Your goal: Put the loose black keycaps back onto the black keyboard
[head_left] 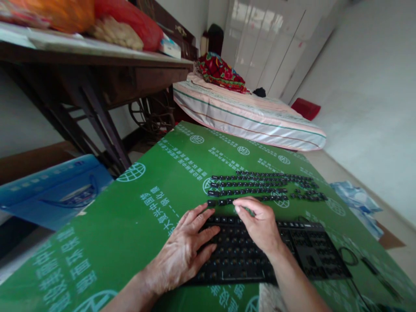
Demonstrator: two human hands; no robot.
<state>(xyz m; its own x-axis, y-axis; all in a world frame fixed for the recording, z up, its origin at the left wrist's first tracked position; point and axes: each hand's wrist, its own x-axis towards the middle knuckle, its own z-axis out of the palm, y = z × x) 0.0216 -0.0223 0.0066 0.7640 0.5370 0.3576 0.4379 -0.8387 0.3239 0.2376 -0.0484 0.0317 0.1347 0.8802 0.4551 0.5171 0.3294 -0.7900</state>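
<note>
A black keyboard frame (302,255) with its keycaps taken off lies on a green printed sheet (136,225). My left hand (183,255) rests flat on the frame's left end, fingers spread. My right hand (258,223) hovers over the frame's upper middle with the fingers curled, the fingertips near the top row; whether they pinch a keycap I cannot make out. Beyond the hands, several black keycaps (263,187) lie in neat rows on the sheet, set out like a keyboard layout.
The keyboard's cable (349,256) curls at the right. A blue box (52,190) sits at the left. Behind stand a dark wooden table (97,73) with bags on it and a mattress (247,117) with a red cloth. Blue plastic (355,201) lies on the floor at right.
</note>
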